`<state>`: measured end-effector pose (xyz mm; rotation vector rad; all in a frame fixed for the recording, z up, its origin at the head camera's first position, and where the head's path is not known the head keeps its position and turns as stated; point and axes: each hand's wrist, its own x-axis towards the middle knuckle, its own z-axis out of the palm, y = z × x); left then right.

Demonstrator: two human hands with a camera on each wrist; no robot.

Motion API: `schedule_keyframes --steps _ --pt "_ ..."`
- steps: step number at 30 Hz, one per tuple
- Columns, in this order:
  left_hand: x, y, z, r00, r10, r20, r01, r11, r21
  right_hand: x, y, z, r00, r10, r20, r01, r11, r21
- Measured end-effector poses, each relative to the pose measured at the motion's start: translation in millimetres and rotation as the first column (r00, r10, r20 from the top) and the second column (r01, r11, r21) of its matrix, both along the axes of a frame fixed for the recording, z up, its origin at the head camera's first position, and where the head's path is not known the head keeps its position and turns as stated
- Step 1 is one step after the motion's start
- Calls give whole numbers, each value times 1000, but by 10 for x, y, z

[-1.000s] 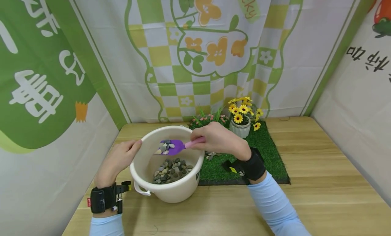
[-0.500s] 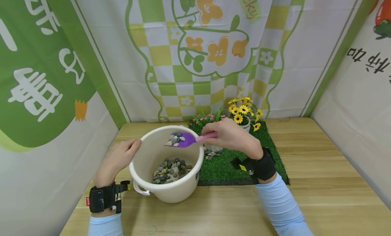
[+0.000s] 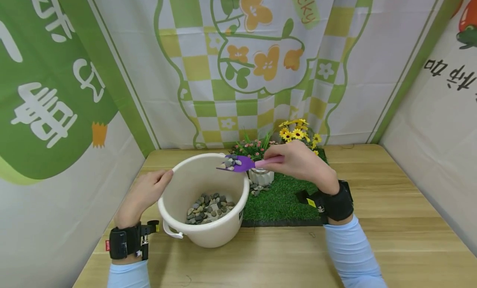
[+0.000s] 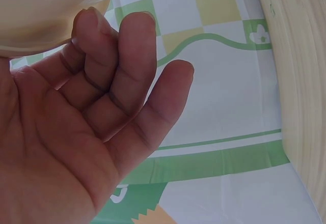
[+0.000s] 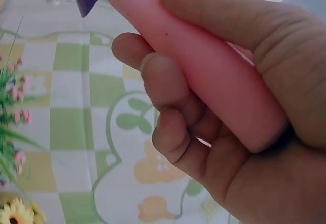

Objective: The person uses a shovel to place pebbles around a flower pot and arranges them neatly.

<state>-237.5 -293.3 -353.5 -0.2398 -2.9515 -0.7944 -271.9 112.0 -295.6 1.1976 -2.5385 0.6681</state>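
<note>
In the head view, my right hand (image 3: 298,163) grips the pink handle (image 5: 204,66) of a small shovel with a purple blade (image 3: 244,163). Grey and pale pebbles (image 3: 232,162) lie on the blade, which is above the far right rim of a cream bucket (image 3: 214,236). My left hand (image 3: 145,192) holds the bucket's left rim, thumb on top. Its other fingers (image 4: 137,46) curl by the outer wall in the left wrist view. More pebbles (image 3: 208,207) cover part of the bucket's bottom.
Right of the bucket lies a green turf mat (image 3: 287,201). On it stand a white pot (image 3: 262,178) of pink flowers, ringed by pebbles (image 3: 257,190), and yellow flowers (image 3: 298,132) partly behind my right hand. A patterned curtain (image 3: 261,93) hangs behind the wooden table (image 3: 275,259).
My right hand has moved right and slightly up and away, carrying the loaded shovel from over the bucket's middle to its far right rim. The left hand and bucket stay put.
</note>
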Motion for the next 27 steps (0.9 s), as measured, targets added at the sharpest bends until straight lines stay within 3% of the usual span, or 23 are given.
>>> schedule_keyframes --steps 8,27 --pt "9 -7 7 1000 10 12 -10 1000 -6 -15 227 -39 999 -30 -22 29 998 -58" --pt "7 -13 -17 1000 8 21 -8 1000 10 -11 621 -130 980 -201 6 201 980 7"
